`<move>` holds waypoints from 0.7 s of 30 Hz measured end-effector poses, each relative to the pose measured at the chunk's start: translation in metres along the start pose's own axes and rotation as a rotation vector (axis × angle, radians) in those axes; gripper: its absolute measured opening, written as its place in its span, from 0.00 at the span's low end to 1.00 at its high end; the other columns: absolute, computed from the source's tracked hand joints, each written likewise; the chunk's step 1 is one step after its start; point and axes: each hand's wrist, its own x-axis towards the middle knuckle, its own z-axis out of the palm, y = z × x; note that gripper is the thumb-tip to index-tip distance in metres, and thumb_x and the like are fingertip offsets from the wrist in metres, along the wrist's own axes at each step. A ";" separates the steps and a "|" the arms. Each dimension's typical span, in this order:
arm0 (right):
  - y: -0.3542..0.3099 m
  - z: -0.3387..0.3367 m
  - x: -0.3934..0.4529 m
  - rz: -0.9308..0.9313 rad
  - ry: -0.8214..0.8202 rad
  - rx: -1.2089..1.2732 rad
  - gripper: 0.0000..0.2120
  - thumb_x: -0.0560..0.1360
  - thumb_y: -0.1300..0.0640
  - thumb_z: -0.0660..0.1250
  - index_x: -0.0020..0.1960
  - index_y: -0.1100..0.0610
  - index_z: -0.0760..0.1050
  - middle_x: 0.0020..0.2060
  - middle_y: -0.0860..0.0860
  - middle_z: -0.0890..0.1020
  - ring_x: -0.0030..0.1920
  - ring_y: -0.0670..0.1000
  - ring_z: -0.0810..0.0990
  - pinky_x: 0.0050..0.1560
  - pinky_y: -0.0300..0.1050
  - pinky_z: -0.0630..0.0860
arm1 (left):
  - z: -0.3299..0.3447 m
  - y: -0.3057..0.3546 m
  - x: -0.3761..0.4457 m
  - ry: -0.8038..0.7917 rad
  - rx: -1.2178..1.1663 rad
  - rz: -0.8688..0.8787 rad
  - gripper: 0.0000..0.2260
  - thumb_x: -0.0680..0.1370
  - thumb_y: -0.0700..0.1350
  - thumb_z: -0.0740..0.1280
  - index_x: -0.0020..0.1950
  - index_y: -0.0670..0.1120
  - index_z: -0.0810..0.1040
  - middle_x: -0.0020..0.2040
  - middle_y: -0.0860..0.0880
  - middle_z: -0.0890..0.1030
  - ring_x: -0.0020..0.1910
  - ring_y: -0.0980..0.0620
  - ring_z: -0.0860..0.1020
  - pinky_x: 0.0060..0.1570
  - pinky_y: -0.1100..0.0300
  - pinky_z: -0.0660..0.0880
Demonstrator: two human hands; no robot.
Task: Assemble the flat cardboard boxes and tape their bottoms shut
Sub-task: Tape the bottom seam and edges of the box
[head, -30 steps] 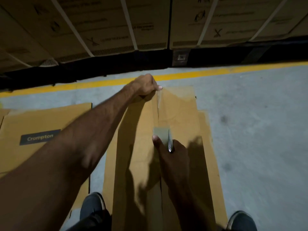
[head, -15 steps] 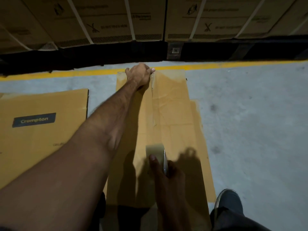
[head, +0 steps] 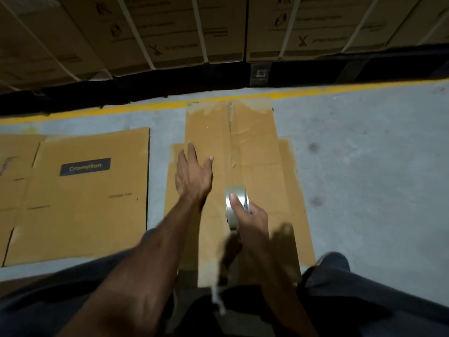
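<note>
Cardboard box (head: 255,166), folded and lying bottom-up on the grey floor (head: 364,166) just before the yellow line (head: 145,105), with your shoes at its near end. Your right hand (head: 252,222) grasps the roll of clear tape (head: 235,205), forefinger laid over its top, above the centre seam (head: 230,132). Your left hand (head: 193,176) is released, fingers spread, over the left flap and grasping nothing; whether it touches the board cannot be told.

Risks, as judged from this view: with the left hand off the flap, the two flaps may part or ride up, so that the strip bridges a gap instead of binding the seam. If the roll drifts sideways, the strip will stray from the seam. A slack strip may wrinkle or fold upon itself.

Appearance: plain brown board, creased across the right flap, with a pale glossy strip along the seam at the far end. The far edge looks lighter. A second flattened carton (head: 85,195), marked "Crompton", lies apart to the left.
</note>
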 end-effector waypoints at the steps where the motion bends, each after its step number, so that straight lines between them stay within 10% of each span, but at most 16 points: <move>1: 0.001 0.000 0.000 -0.007 -0.009 -0.011 0.20 0.78 0.38 0.72 0.50 0.56 0.85 0.42 0.52 0.87 0.46 0.53 0.86 0.48 0.51 0.82 | -0.004 -0.008 -0.031 -0.022 0.026 0.001 0.35 0.82 0.66 0.58 0.85 0.54 0.51 0.82 0.42 0.59 0.78 0.38 0.64 0.72 0.39 0.67; 10: 0.008 -0.003 -0.017 -0.047 -0.041 0.018 0.26 0.75 0.32 0.72 0.47 0.57 0.85 0.39 0.54 0.85 0.36 0.49 0.78 0.36 0.44 0.73 | -0.031 -0.067 -0.182 -0.164 0.116 -0.002 0.37 0.80 0.74 0.53 0.83 0.65 0.42 0.72 0.41 0.68 0.58 0.35 0.79 0.52 0.44 0.78; 21: 0.012 -0.008 -0.011 -0.072 -0.053 -0.029 0.23 0.79 0.36 0.70 0.47 0.57 0.85 0.35 0.49 0.85 0.31 0.44 0.78 0.34 0.41 0.74 | -0.049 -0.117 -0.242 -0.374 0.127 0.174 0.50 0.70 0.79 0.64 0.81 0.70 0.36 0.85 0.44 0.47 0.70 0.31 0.73 0.67 0.35 0.72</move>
